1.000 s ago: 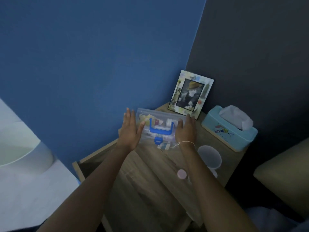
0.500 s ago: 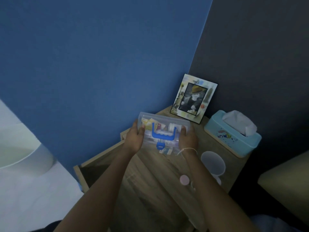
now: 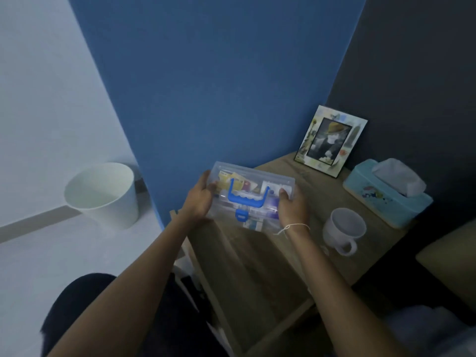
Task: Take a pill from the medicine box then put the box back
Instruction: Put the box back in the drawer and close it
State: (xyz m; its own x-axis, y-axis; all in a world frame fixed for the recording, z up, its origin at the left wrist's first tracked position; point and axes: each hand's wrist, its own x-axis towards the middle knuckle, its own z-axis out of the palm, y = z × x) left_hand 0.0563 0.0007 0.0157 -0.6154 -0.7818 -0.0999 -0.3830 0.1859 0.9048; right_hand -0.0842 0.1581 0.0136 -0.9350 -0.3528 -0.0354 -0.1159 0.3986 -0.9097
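The medicine box (image 3: 253,185) is clear plastic with a blue handle and a blue latch, its lid closed, with packets visible inside. I hold it by both ends, lifted above the left part of the wooden bedside table (image 3: 260,256). My left hand (image 3: 199,202) grips its left end, thumb on top. My right hand (image 3: 292,208) grips its right end; a white string is tied around that wrist. No loose pill is visible.
A white mug (image 3: 343,230) stands right of my right wrist. Behind it sit a light-blue tissue box (image 3: 386,199) and a picture frame (image 3: 331,141) against the dark wall. A white bin (image 3: 103,193) stands on the floor at left. An open drawer edge (image 3: 195,256) shows beside the table.
Both hands closed on the box ends and lifted it off the table, bringing it left and toward me. The view swung left, revealing the white bin.
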